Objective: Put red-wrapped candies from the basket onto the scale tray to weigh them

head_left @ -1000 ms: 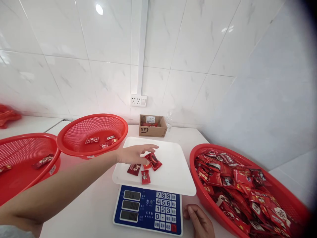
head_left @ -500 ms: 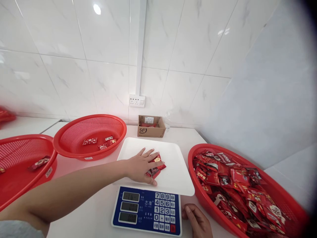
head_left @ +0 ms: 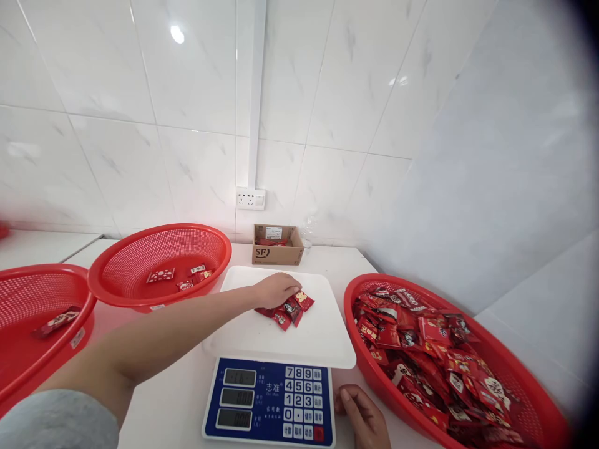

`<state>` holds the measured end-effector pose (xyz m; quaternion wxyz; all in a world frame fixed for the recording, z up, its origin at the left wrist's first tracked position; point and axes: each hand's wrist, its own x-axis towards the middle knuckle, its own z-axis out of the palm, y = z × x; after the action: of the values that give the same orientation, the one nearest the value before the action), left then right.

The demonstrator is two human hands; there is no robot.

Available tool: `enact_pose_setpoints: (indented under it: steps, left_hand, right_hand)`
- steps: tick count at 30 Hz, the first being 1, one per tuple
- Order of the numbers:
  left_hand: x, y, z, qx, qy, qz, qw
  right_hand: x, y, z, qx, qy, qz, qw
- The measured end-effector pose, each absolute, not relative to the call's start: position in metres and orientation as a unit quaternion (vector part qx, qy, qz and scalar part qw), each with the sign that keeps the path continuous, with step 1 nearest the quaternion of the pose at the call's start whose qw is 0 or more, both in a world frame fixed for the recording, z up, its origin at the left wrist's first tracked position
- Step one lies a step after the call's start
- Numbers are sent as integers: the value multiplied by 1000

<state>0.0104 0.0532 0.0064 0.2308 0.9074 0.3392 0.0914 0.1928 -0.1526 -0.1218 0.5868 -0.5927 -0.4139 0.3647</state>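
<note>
My left hand (head_left: 277, 288) reaches over the white weighing tray (head_left: 309, 340) of a scale, its fingers bent down and closed on small red snack packets (head_left: 292, 308). Several packets stick out below and to the right of the fingers; part of the pile is hidden under the hand. Below the tray, the blue keypad panel (head_left: 270, 399) shows three small displays. My right hand (head_left: 364, 416) rests beside the panel's right edge with curled fingers, the thumb against the index finger and nothing visible in it.
On the right stands a large red basket (head_left: 538, 380) heaped with red packets. A red basket (head_left: 159, 240) with a few packets sits at the back left, and another red basket (head_left: 47, 274) is at far left. An open cardboard box (head_left: 277, 255) stands by the wall.
My left hand has gone from lying spread over the packets to bent fingers, a little farther back on the tray. More packets show. The view has shifted slightly; my right hand stays beside the scale.
</note>
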Motion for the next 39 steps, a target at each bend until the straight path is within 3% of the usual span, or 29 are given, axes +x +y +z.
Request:
enact_pose_setpoints:
  steps: [7,18,25,32,39]
  left_hand:
    - [25,74,10,903,349,75,239]
    - [-10,75,22,856,484,67,168]
    - [-13,52,22,905,375,93,177]
    - [-2,30,4,925,320,29,204]
    - [-14,29,22,917,309,-16,253]
  right_hand:
    - [193,-152,-123,-590,-408,372,589]
    - [194,-153,-122,-586,-408,377,590]
    - [193,-153,-120,-583,-407,376,594]
    - [193,-153,-121,-589,-407,377,588]
    - [193,-153,-123,-589,-416,364,589]
